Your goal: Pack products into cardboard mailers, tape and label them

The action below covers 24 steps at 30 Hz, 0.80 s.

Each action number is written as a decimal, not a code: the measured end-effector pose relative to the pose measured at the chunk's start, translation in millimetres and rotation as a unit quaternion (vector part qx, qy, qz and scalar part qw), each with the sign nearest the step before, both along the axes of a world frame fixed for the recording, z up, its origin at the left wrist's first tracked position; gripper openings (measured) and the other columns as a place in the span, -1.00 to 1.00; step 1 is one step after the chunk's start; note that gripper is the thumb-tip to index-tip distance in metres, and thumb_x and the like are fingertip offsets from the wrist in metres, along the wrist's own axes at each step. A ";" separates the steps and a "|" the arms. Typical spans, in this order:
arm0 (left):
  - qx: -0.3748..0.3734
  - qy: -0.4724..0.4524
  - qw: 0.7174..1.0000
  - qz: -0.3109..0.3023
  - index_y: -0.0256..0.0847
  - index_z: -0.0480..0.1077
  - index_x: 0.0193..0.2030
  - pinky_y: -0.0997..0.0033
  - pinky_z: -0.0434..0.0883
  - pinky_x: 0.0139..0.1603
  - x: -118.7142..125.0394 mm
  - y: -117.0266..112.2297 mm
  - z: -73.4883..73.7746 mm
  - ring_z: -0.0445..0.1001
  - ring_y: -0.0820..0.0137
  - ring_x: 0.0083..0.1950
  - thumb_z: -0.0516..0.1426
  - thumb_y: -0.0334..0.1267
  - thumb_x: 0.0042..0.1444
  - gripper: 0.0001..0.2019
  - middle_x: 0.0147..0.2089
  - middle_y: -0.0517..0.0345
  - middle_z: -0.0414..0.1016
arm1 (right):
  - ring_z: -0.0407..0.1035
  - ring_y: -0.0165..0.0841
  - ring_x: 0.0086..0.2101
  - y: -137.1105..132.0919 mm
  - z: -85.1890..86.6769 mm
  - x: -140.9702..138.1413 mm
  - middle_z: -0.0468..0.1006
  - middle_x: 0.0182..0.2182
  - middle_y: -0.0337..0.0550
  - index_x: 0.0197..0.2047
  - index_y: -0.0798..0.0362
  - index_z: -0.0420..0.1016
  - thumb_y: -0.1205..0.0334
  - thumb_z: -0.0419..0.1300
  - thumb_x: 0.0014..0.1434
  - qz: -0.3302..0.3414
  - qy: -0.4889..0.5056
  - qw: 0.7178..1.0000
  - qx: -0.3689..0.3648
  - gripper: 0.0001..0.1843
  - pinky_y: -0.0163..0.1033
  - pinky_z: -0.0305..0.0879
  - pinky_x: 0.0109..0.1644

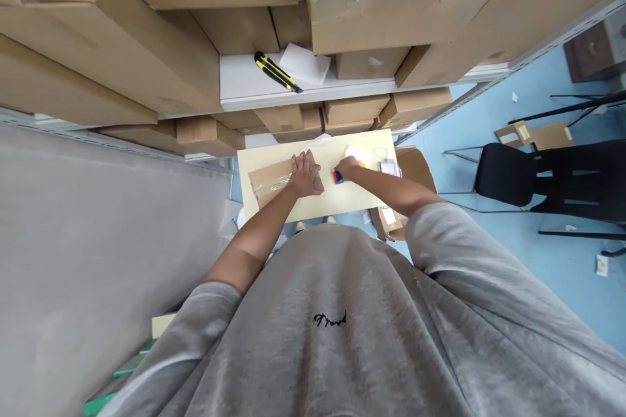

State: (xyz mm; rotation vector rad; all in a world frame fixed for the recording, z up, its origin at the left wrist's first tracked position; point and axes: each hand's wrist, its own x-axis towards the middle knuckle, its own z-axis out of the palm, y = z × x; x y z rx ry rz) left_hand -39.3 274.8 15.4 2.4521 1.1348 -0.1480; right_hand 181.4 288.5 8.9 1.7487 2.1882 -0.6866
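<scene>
On the cream tabletop (352,196) lies a flat brown cardboard box (268,181) with shiny clear tape along its top. My left hand (304,174) presses on the box's right end, its fingers spread. To the right of the box, my right hand (347,167) is closed around what looks like a tape dispenser (338,177). Its blue and red end shows below the fingers, and the rest is mostly covered. A white and yellow thing (356,154) shows just behind that hand; I cannot tell whether it belongs to the dispenser.
A shelf (244,81) of cardboard boxes overhangs the table's back, with a yellow and black utility knife (276,71) on it. Small packaged items (388,167) lie at the table's right end. An open carton (415,169) stands beside it, and a black chair (506,174) farther right.
</scene>
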 end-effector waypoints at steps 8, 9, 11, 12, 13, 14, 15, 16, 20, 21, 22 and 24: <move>0.062 -0.068 0.996 0.003 -0.31 0.45 0.26 -0.55 -0.48 0.52 -3.4 -0.2 -13.7 -0.34 -0.45 0.64 0.36 0.14 -0.10 -0.18 0.70 -0.28 -0.42 | 0.49 0.03 0.09 -39.1 -17.0 24.8 0.55 0.16 0.18 0.47 -0.07 0.29 0.19 0.28 0.28 -0.016 -0.077 0.996 -0.051 -0.29 -0.02 0.38 0.09; 0.069 -0.072 0.995 -0.001 -0.30 0.46 0.25 -0.57 -0.47 0.52 -3.9 -0.5 -13.5 -0.34 -0.46 0.64 0.36 0.13 -0.09 -0.20 0.70 -0.28 -0.39 | 0.48 0.03 0.08 -42.0 -18.5 26.4 0.54 0.16 0.18 0.45 -0.05 0.29 0.20 0.26 0.30 -0.043 -0.067 0.996 -0.044 -0.32 -0.01 0.38 0.09; 0.082 -0.074 0.994 -0.018 -0.27 0.50 0.23 -0.60 -0.46 0.50 -4.4 -0.8 -11.6 -0.33 -0.46 0.64 0.35 0.11 -0.06 -0.26 0.70 -0.26 -0.30 | 0.47 0.03 0.08 -49.3 -22.6 29.4 0.54 0.14 0.18 0.38 0.00 0.31 0.18 0.24 0.32 -0.109 -0.046 0.993 -0.024 -0.41 -0.01 0.39 0.08; 0.087 -0.074 0.993 -0.035 -0.25 0.52 0.21 -0.62 -0.48 0.50 -4.2 -0.5 -10.2 -0.31 -0.44 0.65 0.34 0.10 -0.04 -0.30 0.69 -0.24 -0.23 | 0.46 0.03 0.09 -53.6 -25.4 30.9 0.54 0.13 0.17 0.36 0.02 0.32 0.15 0.25 0.33 -0.142 -0.033 0.989 -0.015 -0.43 -0.01 0.40 0.09; 0.091 -0.072 0.992 -0.059 -0.23 0.54 0.19 -0.63 -0.49 0.49 -3.6 0.1 -9.0 -0.26 -0.42 0.65 0.32 0.09 -0.02 -0.34 0.68 -0.23 -0.13 | 0.45 0.02 0.10 -57.9 -28.8 32.2 0.53 0.14 0.17 0.34 0.03 0.31 0.10 0.26 0.33 -0.175 -0.018 0.984 -0.004 -0.43 -0.01 0.40 0.10; 0.093 -0.069 0.989 -0.087 -0.22 0.55 0.16 -0.62 -0.51 0.49 -2.7 1.0 -8.1 -0.19 -0.38 0.64 0.30 0.08 0.01 -0.39 0.64 -0.22 0.01 | 0.45 0.01 0.11 -62.1 -32.7 33.3 0.53 0.14 0.16 0.33 0.04 0.30 0.06 0.26 0.34 -0.205 0.000 0.979 0.009 -0.43 -0.02 0.40 0.11; 0.092 -0.065 0.987 -0.117 -0.21 0.56 0.14 -0.61 -0.53 0.50 -1.4 1.9 -7.5 -0.10 -0.33 0.63 0.28 0.06 0.04 -0.43 0.58 -0.21 0.16 | 0.45 0.01 0.12 -65.9 -37.1 34.1 0.54 0.14 0.16 0.32 0.06 0.28 0.03 0.26 0.35 -0.235 0.014 0.972 0.014 -0.43 -0.03 0.41 0.11; 0.091 -0.060 0.984 -0.144 -0.21 0.58 0.12 -0.58 -0.53 0.52 0.0 3.0 -7.4 0.00 -0.28 0.61 0.26 0.05 0.06 -0.46 0.49 -0.21 0.32 | 0.45 0.00 0.12 -69.3 -41.7 34.8 0.54 0.14 0.17 0.31 0.07 0.28 0.00 0.26 0.35 -0.263 0.027 0.964 0.019 -0.42 -0.04 0.41 0.10; 0.093 -0.053 0.977 -0.184 -0.25 0.62 0.03 -0.41 -0.46 0.61 4.9 5.7 -9.8 0.36 -0.12 0.39 0.21 0.01 0.11 -0.54 0.08 -0.15 0.60 | 0.45 -0.02 0.14 -77.9 -59.3 35.2 0.54 0.15 0.17 0.29 0.08 0.27 -0.07 0.23 0.38 -0.342 0.076 0.936 0.040 -0.42 -0.07 0.42 0.10; 0.095 -0.058 0.977 -0.183 -0.25 0.63 0.01 -0.39 -0.44 0.62 5.4 6.0 -10.5 0.40 -0.10 0.33 0.20 0.01 0.11 -0.55 0.03 -0.14 0.60 | 0.45 -0.03 0.13 -79.3 -63.1 34.9 0.54 0.15 0.16 0.29 0.08 0.26 -0.07 0.23 0.37 -0.357 0.088 0.929 0.044 -0.42 -0.07 0.42 0.11; 0.098 -0.064 0.977 -0.181 -0.25 0.64 0.00 -0.39 -0.42 0.63 5.8 6.2 -11.1 0.42 -0.08 0.28 0.20 0.00 0.12 -0.56 0.01 -0.14 0.60 | 0.46 -0.05 0.12 -80.6 -66.7 34.5 0.55 0.14 0.16 0.28 0.08 0.26 -0.07 0.25 0.36 -0.371 0.100 0.922 0.047 -0.42 -0.08 0.42 0.11; 0.100 -0.074 0.976 -0.179 -0.23 0.65 -0.03 -0.39 -0.41 0.63 5.9 6.7 -12.4 0.43 -0.07 0.22 0.20 0.00 0.12 -0.58 -0.02 -0.13 0.59 | 0.48 -0.07 0.08 -83.2 -73.3 33.2 0.56 0.11 0.13 0.25 0.07 0.28 -0.07 0.27 0.33 -0.395 0.124 0.909 0.050 -0.42 -0.09 0.43 0.11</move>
